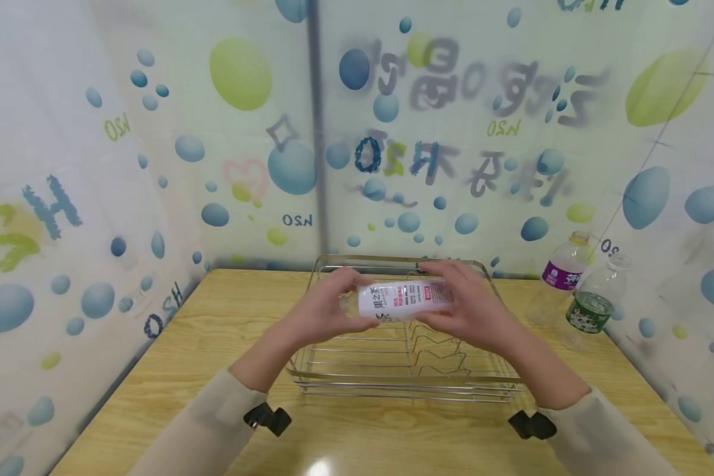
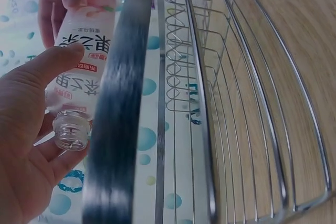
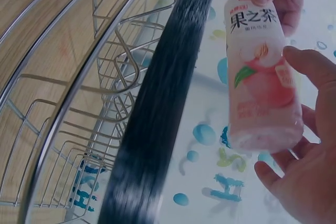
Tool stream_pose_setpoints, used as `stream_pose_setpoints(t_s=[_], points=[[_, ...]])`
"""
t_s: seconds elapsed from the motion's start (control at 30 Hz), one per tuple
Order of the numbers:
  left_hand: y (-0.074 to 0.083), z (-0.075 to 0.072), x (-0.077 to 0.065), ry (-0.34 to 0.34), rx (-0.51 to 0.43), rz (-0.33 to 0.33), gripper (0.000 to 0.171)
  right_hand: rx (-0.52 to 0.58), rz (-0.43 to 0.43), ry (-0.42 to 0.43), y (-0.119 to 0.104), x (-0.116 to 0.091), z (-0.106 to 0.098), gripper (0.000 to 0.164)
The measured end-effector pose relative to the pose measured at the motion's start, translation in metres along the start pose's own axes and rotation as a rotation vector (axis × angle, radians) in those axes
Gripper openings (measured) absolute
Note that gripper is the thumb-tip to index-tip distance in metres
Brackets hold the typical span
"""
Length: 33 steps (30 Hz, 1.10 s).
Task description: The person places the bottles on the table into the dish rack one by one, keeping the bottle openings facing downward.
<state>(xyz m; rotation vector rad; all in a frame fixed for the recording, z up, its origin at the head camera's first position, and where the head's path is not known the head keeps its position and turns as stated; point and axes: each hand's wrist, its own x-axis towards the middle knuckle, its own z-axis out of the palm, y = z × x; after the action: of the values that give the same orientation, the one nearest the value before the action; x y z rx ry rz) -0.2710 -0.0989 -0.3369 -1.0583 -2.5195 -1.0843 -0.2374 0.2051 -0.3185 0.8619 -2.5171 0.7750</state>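
Observation:
A clear plastic bottle (image 1: 406, 299) with a white label, a peach picture and pink print lies sideways in the air between both hands. Its neck, with bare screw threads and no cap, shows in the left wrist view. My left hand (image 1: 321, 309) holds the neck end, thumb on the label (image 2: 79, 72). Around the base end curls my right hand (image 1: 478, 305), its thumb against the label's side in the right wrist view. Below the bottle stands a metal wire dish rack (image 1: 357, 379), apart from it.
On the right of the wooden table (image 1: 172, 370) stand two clear bottles, one with a purple label (image 1: 561, 275) and one with a green label (image 1: 590, 311). A printed curtain (image 1: 262, 244) encloses the back and sides. The rack's wavy wire dividers (image 1: 440, 344) rise inside it.

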Motion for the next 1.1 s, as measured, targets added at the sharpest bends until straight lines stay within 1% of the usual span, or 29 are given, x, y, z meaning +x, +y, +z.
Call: stream_pose_setpoints(t_s=[0.17,0.33,0.43,0.6,0.73,0.83,0.93,1.03,1.1], points=[[-0.006,-0.001,-0.006,0.022,-0.057,-0.023,0.054,0.117,0.045,0.010,0.007,-0.004,-0.004,0.084],[-0.008,-0.002,-0.010,0.062,-0.135,-0.014,0.053,0.225,0.075,0.009,0.013,-0.007,-0.006,0.085],[-0.008,-0.002,-0.011,0.074,-0.163,-0.025,0.053,0.268,0.099,0.015,0.015,-0.009,-0.007,0.082],[-0.009,0.003,-0.013,0.062,-0.208,-0.082,0.056,0.349,0.132,0.027,0.014,-0.007,-0.007,0.077],[-0.011,0.009,-0.013,0.039,-0.223,-0.114,0.062,0.429,0.134,0.033,0.010,-0.003,-0.007,0.074],[-0.011,0.013,-0.010,0.031,-0.214,-0.107,0.069,0.445,0.134,0.034,0.007,0.000,-0.007,0.073],[-0.008,0.016,-0.007,0.022,-0.195,-0.066,0.075,0.440,0.131,0.028,0.004,0.004,-0.006,0.073],[-0.004,0.017,-0.004,0.006,-0.168,-0.039,0.074,0.431,0.123,0.027,0.004,0.007,-0.004,0.075],[-0.002,0.018,-0.003,-0.004,-0.163,-0.038,0.073,0.429,0.114,0.030,0.004,0.009,-0.003,0.077]])
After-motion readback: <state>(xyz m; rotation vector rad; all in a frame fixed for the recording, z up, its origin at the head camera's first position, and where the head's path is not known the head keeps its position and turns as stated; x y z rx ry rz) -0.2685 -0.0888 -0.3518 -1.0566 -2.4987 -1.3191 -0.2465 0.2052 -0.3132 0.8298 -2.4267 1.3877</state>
